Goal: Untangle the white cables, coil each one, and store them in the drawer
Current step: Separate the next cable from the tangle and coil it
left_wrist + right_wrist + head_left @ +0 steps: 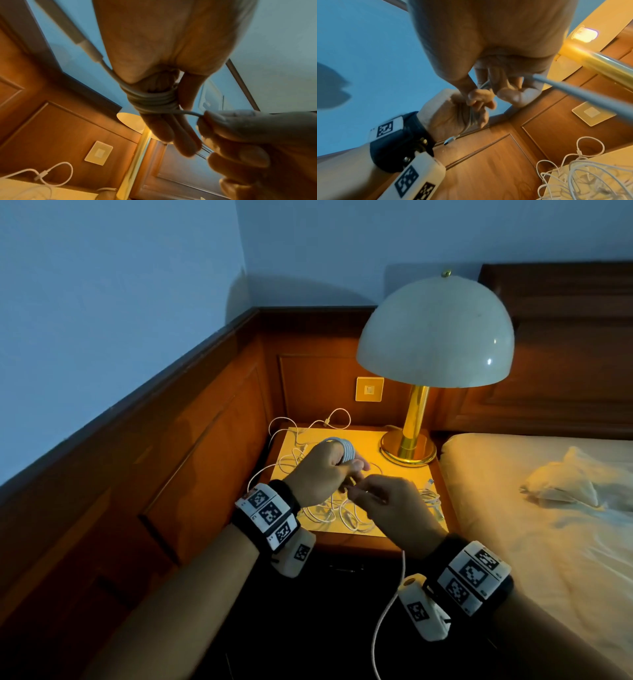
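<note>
My left hand (pixel 323 470) over nightstand (pixel 404 544), white cable (pixel 342 450) coiled round fingers; my right hand (pixel 394 505) pinches its free run. Loose cables (pixel 346 517) beneath. Wristband markers (pixel 269 513) carry no readable writing.

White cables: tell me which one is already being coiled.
The cable wound in several turns round the left hand fingers; the right hand pinches its free end. The others lie loose and tangled on the nightstand.

I see a brass lamp with a white dome shade (pixel 435 332) beside a cream-sheeted bed (pixel 534 508), below blue walls (pixel 102 285).
</note>
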`<state>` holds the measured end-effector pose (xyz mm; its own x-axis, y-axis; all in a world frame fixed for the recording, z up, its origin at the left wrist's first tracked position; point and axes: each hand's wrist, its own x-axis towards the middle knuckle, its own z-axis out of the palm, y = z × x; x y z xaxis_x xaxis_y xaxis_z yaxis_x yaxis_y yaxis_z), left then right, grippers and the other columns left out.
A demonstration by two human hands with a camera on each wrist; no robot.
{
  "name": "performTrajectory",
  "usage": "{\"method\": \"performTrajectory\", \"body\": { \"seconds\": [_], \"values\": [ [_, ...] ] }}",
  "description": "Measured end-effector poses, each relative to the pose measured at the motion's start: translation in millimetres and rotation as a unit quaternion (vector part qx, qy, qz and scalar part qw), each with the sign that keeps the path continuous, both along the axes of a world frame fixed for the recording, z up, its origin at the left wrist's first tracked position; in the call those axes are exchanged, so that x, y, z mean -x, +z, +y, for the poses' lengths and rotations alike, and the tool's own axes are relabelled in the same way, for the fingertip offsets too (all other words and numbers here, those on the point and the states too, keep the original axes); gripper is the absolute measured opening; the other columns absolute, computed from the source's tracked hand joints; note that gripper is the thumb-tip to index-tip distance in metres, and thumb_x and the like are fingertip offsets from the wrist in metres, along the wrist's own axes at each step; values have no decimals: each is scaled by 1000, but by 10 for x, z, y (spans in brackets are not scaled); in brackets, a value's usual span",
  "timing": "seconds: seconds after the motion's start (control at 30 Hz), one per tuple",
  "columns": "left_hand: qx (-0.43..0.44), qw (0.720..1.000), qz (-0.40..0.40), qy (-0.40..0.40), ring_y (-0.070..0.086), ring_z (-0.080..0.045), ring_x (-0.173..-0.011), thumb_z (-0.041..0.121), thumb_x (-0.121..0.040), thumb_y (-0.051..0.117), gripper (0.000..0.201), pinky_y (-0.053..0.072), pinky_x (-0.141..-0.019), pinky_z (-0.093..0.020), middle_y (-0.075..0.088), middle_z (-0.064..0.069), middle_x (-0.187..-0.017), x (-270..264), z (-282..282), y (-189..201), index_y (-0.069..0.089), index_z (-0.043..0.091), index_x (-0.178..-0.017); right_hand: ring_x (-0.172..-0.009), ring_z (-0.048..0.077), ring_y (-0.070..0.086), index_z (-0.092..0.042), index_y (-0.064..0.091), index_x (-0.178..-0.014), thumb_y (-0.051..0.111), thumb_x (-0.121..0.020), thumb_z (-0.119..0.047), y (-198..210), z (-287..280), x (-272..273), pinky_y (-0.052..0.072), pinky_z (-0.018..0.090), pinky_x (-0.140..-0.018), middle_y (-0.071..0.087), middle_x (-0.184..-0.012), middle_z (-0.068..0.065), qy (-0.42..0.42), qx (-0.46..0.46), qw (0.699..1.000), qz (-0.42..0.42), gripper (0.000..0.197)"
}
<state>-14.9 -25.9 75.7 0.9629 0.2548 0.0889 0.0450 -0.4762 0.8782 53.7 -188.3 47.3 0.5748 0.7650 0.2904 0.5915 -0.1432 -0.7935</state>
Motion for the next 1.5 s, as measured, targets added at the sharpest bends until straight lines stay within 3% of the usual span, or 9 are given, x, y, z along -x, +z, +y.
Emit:
{"method": "performTrajectory", "body": {
  "seconds": [0.27,0.47,0.73,0.87,1.0,1.17,1.27,1.4,1.5],
  "values": [
    [142,971,107,-158,52,-25,-47,38,-108,34,57,42,-57,-35,61,-15,-59,148,126,117,64,-9,-99,-71,2,58,-21,72,-85,69,-91,-19,193,-54,-172,43,13,-62,65,-76,-16,-33,-114,992,45,8],
    [399,875,32,-271,49,-15,-40,24,-105,41,35,42,-47,-24,57,-7,-52,238,-16,-18,60,-4,-97,-64,2,56,-20,69,-85,66,-93,-22,227,-9,-146,42,13,-57,63,-73,-14,-40,-171,983,61,8],
    [576,782,-183,-152,72,-20,-89,21,-97,47,34,58,-81,-28,73,-11,-94,66,-291,-37,71,0,-105,-42,3,43,-33,54,-84,41,-105,-11,-100,139,25,33,24,-47,57,-59,-16,-32,-19,998,60,33],
    [447,869,-207,-34,72,-30,-102,14,-100,49,27,58,-87,-33,73,-19,-109,-56,-258,12,63,-5,-113,-55,2,55,-24,53,-121,43,-103,-7,-131,105,130,45,19,-51,66,-85,-2,25,73,996,54,26],
    [96,984,-147,13,75,-23,-94,14,-104,53,24,60,-85,-40,75,-16,-104,-112,-116,-63,66,-5,-110,-50,24,61,-25,50,-128,44,-101,-2,-69,53,161,57,41,-47,67,-90,4,55,100,986,121,36],
    [-172,985,-6,6,69,-20,-63,27,-101,56,32,56,-63,-36,73,-8,-76,-105,64,-133,68,5,-83,-70,13,64,-23,68,-114,57,-99,-13,23,-17,77,54,35,-69,72,-78,-5,43,89,995,15,21],
    [-125,989,79,-23,65,-26,-56,26,-106,46,42,52,-56,-34,70,-16,-68,-37,94,-119,65,-4,-84,-69,3,62,-24,71,-104,60,-97,-11,84,-46,-12,45,16,-62,71,-74,-6,13,20,1000,5,19],
    [33,992,91,-85,58,-26,-52,29,-109,37,41,48,-62,-29,60,-21,-59,46,43,-73,61,2,-88,-74,16,66,-24,62,-98,56,-96,-3,163,-55,-111,53,36,-66,70,-74,-5,7,-64,998,6,22],
    [204,969,64,-122,50,-24,-43,39,-107,37,49,50,-56,-33,45,-15,-55,87,-26,-40,59,0,-87,-75,9,62,-22,57,-98,56,-97,-2,182,-35,-190,50,29,-67,68,-76,-5,-17,-103,995,6,20]
  ]
}}
